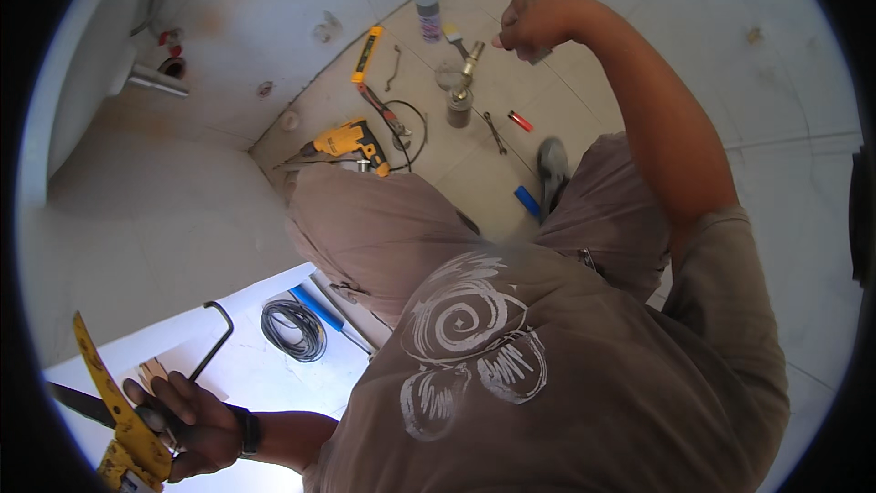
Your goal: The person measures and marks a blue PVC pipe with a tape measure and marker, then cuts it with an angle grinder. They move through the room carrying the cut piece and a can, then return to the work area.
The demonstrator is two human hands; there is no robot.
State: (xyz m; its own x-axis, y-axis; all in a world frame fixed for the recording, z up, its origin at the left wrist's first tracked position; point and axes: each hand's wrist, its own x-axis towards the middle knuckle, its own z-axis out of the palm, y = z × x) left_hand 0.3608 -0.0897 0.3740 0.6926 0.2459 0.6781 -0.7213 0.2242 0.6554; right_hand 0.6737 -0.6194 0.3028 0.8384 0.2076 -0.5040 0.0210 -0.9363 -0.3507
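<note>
At the lower left my left hand (196, 424), with a dark wristband, curls its fingers around a worn yellow tool (132, 429). A dark bar (82, 404) stands out beyond it, and a dark bent rod (222, 340) shows past the fingers; the tool's exact kind is unclear. Raised over the floor at upper right, my right hand (538, 26) is closed, and what it may hold is hidden. Nearest to it stand a small canister (459, 111) with a brass nozzle (473, 59), a paintbrush (454, 36) and a grey-lidded can (429, 20).
A yellow drill (351, 140) lies by the wall, near a yellow-black tool (367, 55) and red-handled tool (383, 110). A wrench (495, 132), red lighter (520, 120) and blue object (527, 201) lie nearer my shoes. A cable coil (294, 330) sits at left. A pipe (157, 80) juts out.
</note>
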